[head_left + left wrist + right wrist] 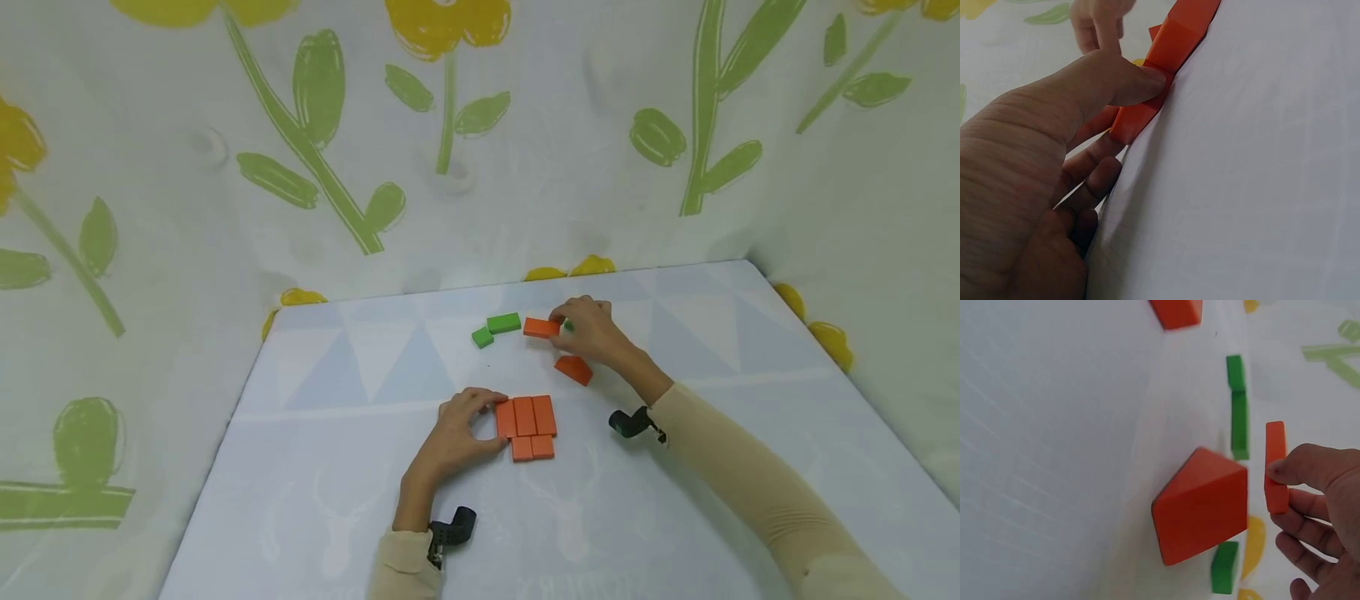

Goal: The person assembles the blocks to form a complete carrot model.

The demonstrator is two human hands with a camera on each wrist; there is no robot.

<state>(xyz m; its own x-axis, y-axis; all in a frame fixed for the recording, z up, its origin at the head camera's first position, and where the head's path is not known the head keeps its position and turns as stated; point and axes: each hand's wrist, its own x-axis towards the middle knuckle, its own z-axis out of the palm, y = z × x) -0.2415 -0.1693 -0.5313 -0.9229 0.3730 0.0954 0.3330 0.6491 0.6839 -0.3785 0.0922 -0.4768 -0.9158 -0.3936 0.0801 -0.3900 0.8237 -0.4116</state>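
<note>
Head view: left hand (453, 437) pinches edge of orange block cluster (527, 427), thumb and fingers clamped on its near-left block. Right hand (588, 327) grips flat orange block (541, 327) beyond cluster, fingers closed round it. Best lift level, keep cluster braced. Count: five orange in cluster, one gripped, one orange wedge (573, 369); three green blocks (503, 322), one mostly hidden.

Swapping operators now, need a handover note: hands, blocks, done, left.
Left hand steadies the packed orange group: three long blocks, two short below.
Right hand pinches a flat orange block at the far side of the table.
Orange wedge lies loose between.
Two green blocks sit far left, one more behind the right hand.
Left, probably: add the pinched block, wedge.
</note>
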